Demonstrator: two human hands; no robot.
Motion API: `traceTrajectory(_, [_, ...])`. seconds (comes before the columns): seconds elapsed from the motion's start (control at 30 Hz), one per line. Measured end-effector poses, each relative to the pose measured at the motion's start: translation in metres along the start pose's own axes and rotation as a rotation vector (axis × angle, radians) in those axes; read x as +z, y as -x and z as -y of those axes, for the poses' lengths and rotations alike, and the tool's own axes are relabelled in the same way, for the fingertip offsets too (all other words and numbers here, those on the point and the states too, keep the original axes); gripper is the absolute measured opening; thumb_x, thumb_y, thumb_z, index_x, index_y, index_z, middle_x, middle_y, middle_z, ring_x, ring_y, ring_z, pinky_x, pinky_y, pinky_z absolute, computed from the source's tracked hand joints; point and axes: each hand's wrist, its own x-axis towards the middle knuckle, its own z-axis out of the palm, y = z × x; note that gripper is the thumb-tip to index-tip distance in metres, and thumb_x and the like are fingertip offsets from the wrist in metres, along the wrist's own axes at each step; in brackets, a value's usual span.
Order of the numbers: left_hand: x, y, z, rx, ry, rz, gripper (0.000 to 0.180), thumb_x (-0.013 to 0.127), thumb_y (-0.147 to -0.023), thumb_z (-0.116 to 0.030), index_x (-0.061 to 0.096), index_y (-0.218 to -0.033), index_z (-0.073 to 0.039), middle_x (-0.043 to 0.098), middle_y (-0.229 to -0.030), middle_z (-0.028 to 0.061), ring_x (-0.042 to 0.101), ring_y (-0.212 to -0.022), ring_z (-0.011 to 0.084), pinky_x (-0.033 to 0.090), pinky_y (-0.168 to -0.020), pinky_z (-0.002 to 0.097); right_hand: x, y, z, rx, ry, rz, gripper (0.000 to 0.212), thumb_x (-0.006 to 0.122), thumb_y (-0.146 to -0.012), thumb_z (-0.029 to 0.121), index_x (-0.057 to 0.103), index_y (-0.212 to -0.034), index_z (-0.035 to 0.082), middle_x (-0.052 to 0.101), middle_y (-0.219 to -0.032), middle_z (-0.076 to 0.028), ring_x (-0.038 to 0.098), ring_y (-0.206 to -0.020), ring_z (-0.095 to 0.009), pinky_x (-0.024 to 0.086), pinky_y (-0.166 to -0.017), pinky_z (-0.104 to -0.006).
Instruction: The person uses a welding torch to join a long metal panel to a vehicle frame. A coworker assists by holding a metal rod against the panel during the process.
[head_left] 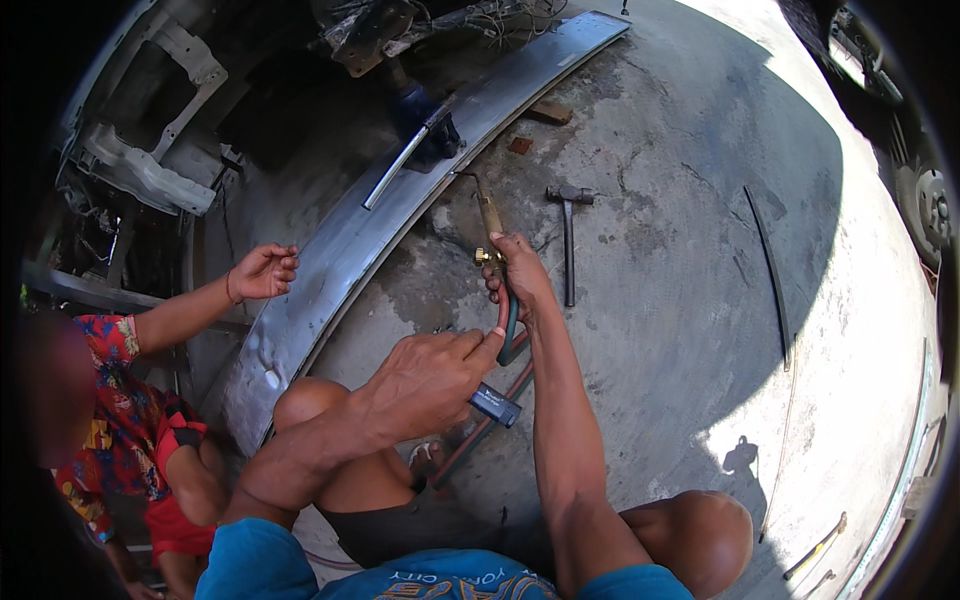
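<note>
My right hand (517, 268) is closed around the handle of a gas torch (490, 215) with brass valve knobs. The torch's thin bent tip points away from me, close to the edge of a long metal panel (330, 270). Red and green hoses (509, 325) run down from the handle past my right forearm. My left hand (430, 380) is closed, its knuckles upward, just left of the hoses. A small dark box-shaped thing (495, 405) sticks out from under it; the fingers around it are mostly hidden. No flame shows at the torch tip.
A hammer (569, 240) lies right of the torch. A blue stand (425, 120) and a metal bar (405, 160) rest at the panel. At left squats another person in a red patterned shirt (120, 400), one hand (264, 272) over the panel. A dark strip (768, 275) lies farther right.
</note>
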Motion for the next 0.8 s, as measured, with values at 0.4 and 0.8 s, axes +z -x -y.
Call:
traceTrajectory(0.4, [0.005,-0.013,0.007,-0.107,0.001,0.07,0.054,0.077,-0.083,-0.002,0.065,-0.136,0.002,0.075,-0.11,0.0196,0.075,-0.092,0.0375,0.06,-0.077,0.0453,-0.001,0.0,0.002,0.007,-0.053,0.003,0.019,0.063,-0.105,0.032,0.053,-0.111,0.017,0.058,-0.069,-0.001,0.051,-0.047,-0.01,0.042,-0.039,-0.0273])
traceTrajectory(0.8, [0.006,-0.029,0.003,-0.119,0.027,0.129,0.059,0.078,-0.08,-0.001,0.064,-0.138,0.0,0.073,-0.119,0.0203,0.073,-0.1,0.0397,0.059,-0.081,0.0468,-0.008,0.002,-0.012,0.0,-0.038,0.049,0.022,0.065,-0.105,0.031,0.055,-0.112,0.013,0.058,-0.073,-0.002,0.055,-0.051,-0.011,0.044,-0.039,-0.0299])
